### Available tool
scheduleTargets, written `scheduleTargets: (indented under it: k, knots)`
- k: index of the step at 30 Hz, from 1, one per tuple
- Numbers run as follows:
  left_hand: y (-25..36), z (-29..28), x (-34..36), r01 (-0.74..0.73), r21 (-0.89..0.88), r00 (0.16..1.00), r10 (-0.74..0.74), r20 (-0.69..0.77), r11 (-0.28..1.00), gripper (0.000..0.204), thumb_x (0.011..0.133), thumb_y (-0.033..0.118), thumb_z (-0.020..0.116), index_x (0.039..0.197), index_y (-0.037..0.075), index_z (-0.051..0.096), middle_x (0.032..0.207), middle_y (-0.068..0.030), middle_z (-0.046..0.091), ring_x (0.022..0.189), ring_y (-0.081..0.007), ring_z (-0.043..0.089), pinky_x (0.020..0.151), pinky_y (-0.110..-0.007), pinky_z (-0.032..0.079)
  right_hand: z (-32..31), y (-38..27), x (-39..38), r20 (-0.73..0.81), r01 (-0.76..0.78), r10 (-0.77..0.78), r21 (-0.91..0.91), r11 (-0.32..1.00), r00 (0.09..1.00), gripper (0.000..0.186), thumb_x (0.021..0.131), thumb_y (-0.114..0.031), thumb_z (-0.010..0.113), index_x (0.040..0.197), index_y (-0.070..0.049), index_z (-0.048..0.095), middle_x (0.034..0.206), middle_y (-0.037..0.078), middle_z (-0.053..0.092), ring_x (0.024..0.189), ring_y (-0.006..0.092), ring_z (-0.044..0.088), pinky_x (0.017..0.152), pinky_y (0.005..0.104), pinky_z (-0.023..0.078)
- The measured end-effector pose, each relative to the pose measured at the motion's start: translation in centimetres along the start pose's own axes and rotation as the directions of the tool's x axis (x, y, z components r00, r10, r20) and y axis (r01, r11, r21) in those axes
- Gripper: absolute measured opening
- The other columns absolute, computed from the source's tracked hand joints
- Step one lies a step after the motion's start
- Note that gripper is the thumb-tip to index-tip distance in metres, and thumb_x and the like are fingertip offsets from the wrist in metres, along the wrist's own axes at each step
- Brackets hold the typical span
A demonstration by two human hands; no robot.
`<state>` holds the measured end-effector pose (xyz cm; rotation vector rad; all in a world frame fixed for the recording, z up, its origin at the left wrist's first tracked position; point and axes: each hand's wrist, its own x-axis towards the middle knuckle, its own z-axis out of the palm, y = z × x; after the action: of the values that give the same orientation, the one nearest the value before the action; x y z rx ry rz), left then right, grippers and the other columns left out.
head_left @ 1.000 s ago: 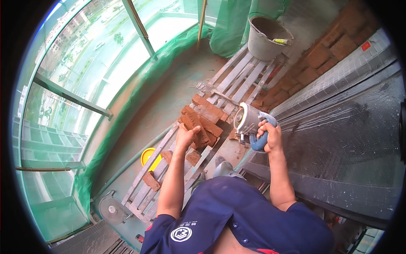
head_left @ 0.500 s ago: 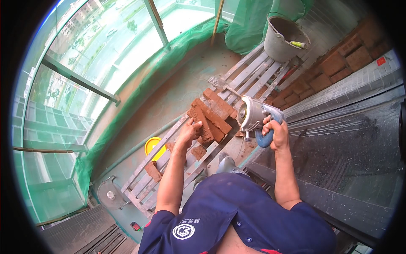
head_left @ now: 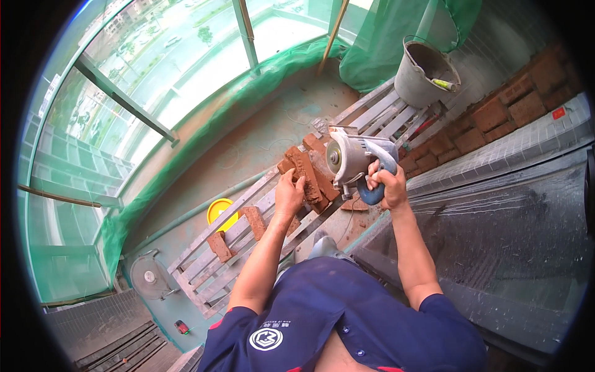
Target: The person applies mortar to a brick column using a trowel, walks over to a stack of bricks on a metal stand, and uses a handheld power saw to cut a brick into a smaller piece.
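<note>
Head view looks down on a wooden pallet (head_left: 372, 118) serving as a bench, where the left hand (head_left: 289, 193) presses flat on a stack of red bricks (head_left: 308, 175) near the centre, fingers curled over the nearest brick's edge. At three o'clock from the bricks, the right hand (head_left: 385, 185) is wrapped tight around the blue handle of an angle grinder (head_left: 352, 158) — its disc just beside the stack. Two loose bricks (head_left: 237, 234) lie at seven o'clock, beside a yellow lid (head_left: 219, 211) — a grey bucket (head_left: 424, 74) stands at one o'clock.
</note>
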<state>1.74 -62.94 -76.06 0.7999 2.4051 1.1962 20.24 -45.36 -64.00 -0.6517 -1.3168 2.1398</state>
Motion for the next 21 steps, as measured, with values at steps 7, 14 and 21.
scheduleTargets:
  k: [7,14,21]
  knots:
    - [1.2,-0.1,-0.7,-0.151,-0.004,0.981,0.150,-0.126,0.988,0.044,0.080,0.015,0.071,0.121,0.000,0.060,0.104,-0.0197,0.064,0.098,-0.0350,0.061,0.088,-0.039,0.048,-0.3,2.5,4.5,0.094,-0.046,0.037,0.093,0.995,0.995,0.011,0.072,0.003,0.051,0.082,-0.001,0.054,0.074,0.008,0.052,0.056,0.0150,0.047,0.055,0.0308,0.044]
    - [-0.1,0.3,-0.5,-0.194,-0.018,0.968,0.189,-0.166,0.981,0.043,0.078,0.012,0.074,0.117,-0.001,0.063,0.091,-0.0160,0.068,0.081,-0.0257,0.065,0.077,-0.031,0.051,-0.1,4.1,7.6,0.162,-0.108,0.099,0.051,0.993,0.982,0.009,0.073,0.002,0.052,0.081,-0.002,0.054,0.074,0.007,0.054,0.055,0.0145,0.049,0.054,0.0306,0.044]
    - [-0.5,0.9,-0.5,-0.163,-0.100,0.970,0.141,-0.197,0.982,0.042,0.077,0.009,0.076,0.117,0.002,0.064,0.087,-0.0141,0.070,0.077,-0.0181,0.067,0.074,-0.029,0.052,0.8,4.4,8.7,0.133,-0.109,0.106,0.016,0.994,0.986,0.003,0.071,0.001,0.052,0.072,-0.001,0.054,0.066,0.007,0.054,0.051,0.0139,0.049,0.051,0.0290,0.044]
